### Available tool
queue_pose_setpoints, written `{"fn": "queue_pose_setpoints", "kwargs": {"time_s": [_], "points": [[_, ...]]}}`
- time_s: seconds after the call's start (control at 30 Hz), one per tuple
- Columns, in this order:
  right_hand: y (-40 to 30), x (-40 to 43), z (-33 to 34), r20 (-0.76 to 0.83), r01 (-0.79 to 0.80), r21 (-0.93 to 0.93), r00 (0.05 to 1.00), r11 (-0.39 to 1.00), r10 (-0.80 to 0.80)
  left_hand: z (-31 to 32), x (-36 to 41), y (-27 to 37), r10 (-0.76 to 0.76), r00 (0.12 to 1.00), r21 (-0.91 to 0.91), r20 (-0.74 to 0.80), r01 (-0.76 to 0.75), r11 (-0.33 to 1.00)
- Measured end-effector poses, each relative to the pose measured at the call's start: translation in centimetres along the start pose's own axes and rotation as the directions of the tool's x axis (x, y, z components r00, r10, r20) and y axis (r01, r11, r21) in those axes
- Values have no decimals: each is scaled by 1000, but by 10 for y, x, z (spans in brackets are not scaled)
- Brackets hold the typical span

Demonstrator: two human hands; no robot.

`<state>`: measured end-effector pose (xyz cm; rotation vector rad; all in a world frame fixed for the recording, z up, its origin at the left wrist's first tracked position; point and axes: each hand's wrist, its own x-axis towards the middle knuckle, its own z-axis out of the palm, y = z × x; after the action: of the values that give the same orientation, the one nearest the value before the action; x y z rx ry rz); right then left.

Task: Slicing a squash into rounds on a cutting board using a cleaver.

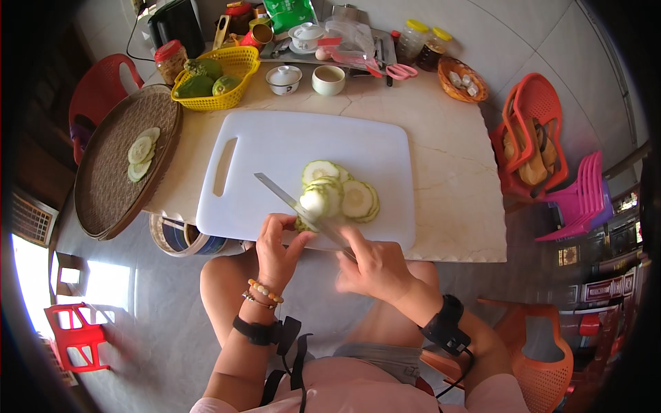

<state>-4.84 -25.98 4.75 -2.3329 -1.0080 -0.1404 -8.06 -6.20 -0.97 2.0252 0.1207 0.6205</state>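
Observation:
My right hand (373, 263) grips a kitchen knife (281, 193), whose blade slants up to the left and is blurred near the handle. Between the fingers of my left hand (279, 248) is the end piece of a green-skinned vegetable (303, 225), right beside the blade. Pale round slices (357, 199) with green rims lie in overlapping piles just beyond the knife. All of this is at the near side of a white plastic cutting board (268, 139) with a handle slot at its left.
A round woven tray (111, 170) at the left bears several slices (140, 149). Behind the board stand a yellow basket (242, 72) of green vegetables, a lidded cup (284, 80), a bowl (328, 81) and pink-handled scissors (402, 72). A bucket (170, 242) sits below the table's near edge.

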Motion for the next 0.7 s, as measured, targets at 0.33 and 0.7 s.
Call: {"fn": "queue_pose_setpoints", "kwargs": {"time_s": [0.33, 0.7], "points": [[-21, -25, -43, 76, 33, -22, 997, 999, -32, 2, -2, 1, -51, 998, 36, -45, 53, 998], [-18, -30, -60, 257, 148, -161, 961, 976, -103, 4, -3, -5, -44, 998, 27, -53, 45, 999]]}}
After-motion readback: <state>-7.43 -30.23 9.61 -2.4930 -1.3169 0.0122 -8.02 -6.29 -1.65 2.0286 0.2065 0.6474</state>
